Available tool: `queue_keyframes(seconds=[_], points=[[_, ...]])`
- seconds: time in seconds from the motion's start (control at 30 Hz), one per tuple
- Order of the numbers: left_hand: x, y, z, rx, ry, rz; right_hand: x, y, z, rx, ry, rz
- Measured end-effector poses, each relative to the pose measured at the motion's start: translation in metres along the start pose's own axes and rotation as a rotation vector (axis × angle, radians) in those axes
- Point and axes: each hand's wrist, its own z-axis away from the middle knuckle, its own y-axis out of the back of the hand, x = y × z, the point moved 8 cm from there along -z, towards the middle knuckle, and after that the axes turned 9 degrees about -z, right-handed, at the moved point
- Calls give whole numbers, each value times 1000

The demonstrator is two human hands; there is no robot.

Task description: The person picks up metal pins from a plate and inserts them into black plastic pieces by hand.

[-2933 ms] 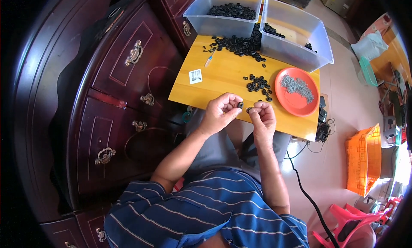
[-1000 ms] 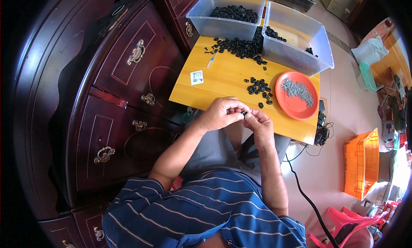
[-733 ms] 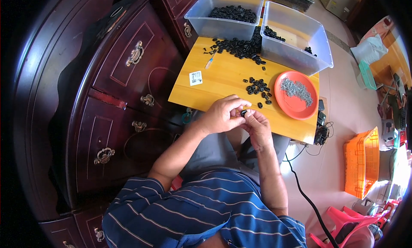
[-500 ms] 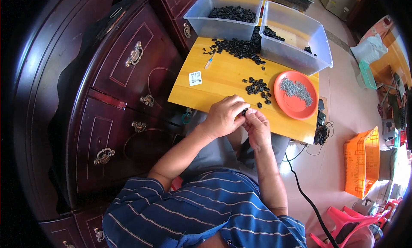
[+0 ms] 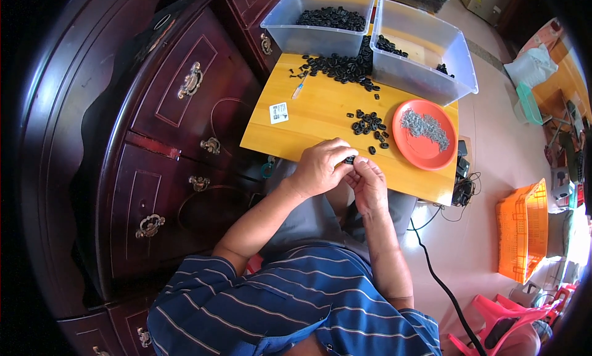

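Over the near edge of the wooden table (image 5: 308, 131), my two hands meet at a small black plastic piece (image 5: 349, 160). The fingers of my left hand (image 5: 322, 166) are closed on it from the left. My right hand (image 5: 370, 182) pinches at its right side, thumb and forefinger together; whether a smaller part is between those fingertips I cannot make out. Just beyond my hands lies a loose group of black oval pieces (image 5: 368, 123). To its right sits an orange-red plate (image 5: 425, 162) holding a heap of small grey metal parts (image 5: 425, 128).
At the table's far side stand two clear plastic bins (image 5: 314, 38) (image 5: 413, 75) with black pieces inside. A larger black pile (image 5: 345, 67) spreads before them. A blue-tipped tool (image 5: 299, 89) and a white label card (image 5: 279, 113) lie left. Dark wooden drawers (image 5: 179, 146) flank my left; an orange basket (image 5: 521, 233) stands right.
My hands stay together at the table edge. The black piece has turned slightly between my fingers. The whole view has shifted a little.
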Motion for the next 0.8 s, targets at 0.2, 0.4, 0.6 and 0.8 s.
queue_keyframes(seconds=[0.2, 0.4, 0.6, 0.8], points=[[0, -2, -2, -3, -33, 2, 3, 7, -4, -12, 30, 14], [-2, -4, -4, 3, -48, 46, 2, 7, -6, -15, 43, 18], [-10, -8, -6, -42, 66, 203, -3, 3, -4, 24, 64, 29], [-16, -10, -12, -40, 78, 201, 0, 9, -14, 25, 34, 14]])
